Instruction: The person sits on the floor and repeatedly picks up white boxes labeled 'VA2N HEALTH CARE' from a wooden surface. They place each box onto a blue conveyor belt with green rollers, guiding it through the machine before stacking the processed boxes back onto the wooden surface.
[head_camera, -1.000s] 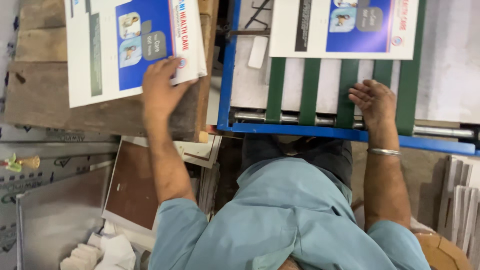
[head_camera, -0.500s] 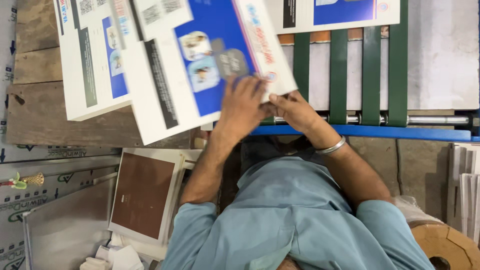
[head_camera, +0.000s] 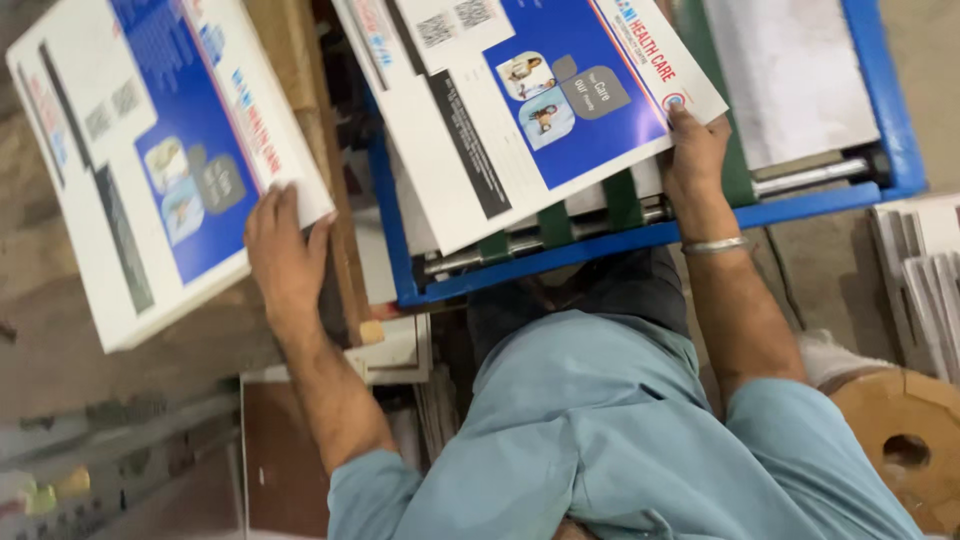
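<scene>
While pressing flat, fingers spread, on the near edge of a stack of printed sheets (head_camera: 150, 170), left hand (head_camera: 285, 245) well to the left of the blue-framed machine (head_camera: 640, 240). Stack white with a blue panel and small pictures, lying on a wooden bench (head_camera: 300, 60) just left of the machine's frame. Right hand (head_camera: 695, 150) over the machine's bed, fingers curled around the near right corner of a single printed sheet (head_camera: 530, 100), thumb side hidden under the paper, so a pinch likely but not plain. That sheet of the same white and blue print, tilted, resting across the machine's green belts (head_camera: 622, 200) and overlapping its left frame rail. Metal roller (head_camera: 800, 178) just inside the machine's near rail, right of the hand. Silver bangle (head_camera: 715, 245) on the right wrist, above the near rail. Light blue shirt (head_camera: 620, 430) below the machine. Pile of white sheet edges (head_camera: 920, 270) right of the machine, with a cardboard reel (head_camera: 905, 440) below it. Brown board (head_camera: 280, 460) on the floor below the bench, left of the shirt.
</scene>
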